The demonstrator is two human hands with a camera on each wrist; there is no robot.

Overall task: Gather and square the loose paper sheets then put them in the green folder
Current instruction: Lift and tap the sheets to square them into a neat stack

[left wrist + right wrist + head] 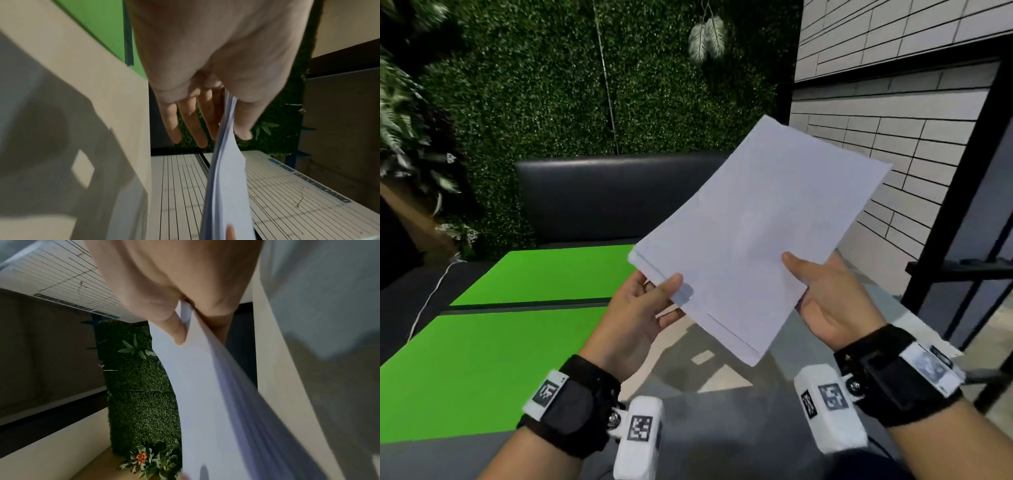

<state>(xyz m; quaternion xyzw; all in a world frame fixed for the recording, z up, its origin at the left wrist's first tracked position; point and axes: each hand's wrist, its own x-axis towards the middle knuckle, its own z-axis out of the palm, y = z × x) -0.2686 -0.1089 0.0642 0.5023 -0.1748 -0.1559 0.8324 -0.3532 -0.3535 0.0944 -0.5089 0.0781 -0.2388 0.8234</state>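
A stack of white paper sheets [753, 233] is held up in the air, tilted, above the table's right side. My left hand [650, 301] pinches its lower left edge, thumb on top and fingers underneath. My right hand [822, 291] pinches the right edge the same way. The sheets' edges sit slightly uneven at the left corner. The green folder [524, 318] lies open and flat on the table to the left, with a dark spine across its middle. In the left wrist view the paper stack [224, 186] runs edge-on between thumb and fingers [189, 123]; in the right wrist view the paper stack [205, 394] fills the middle.
The grey glossy table [705, 411] reflects light below the sheets. A dark bench seat [602, 195] stands behind it, against an artificial hedge wall [585, 85]. A tiled wall [893, 137] and a black metal frame [955, 222] are on the right. A white cable [431, 294] trails at the left.
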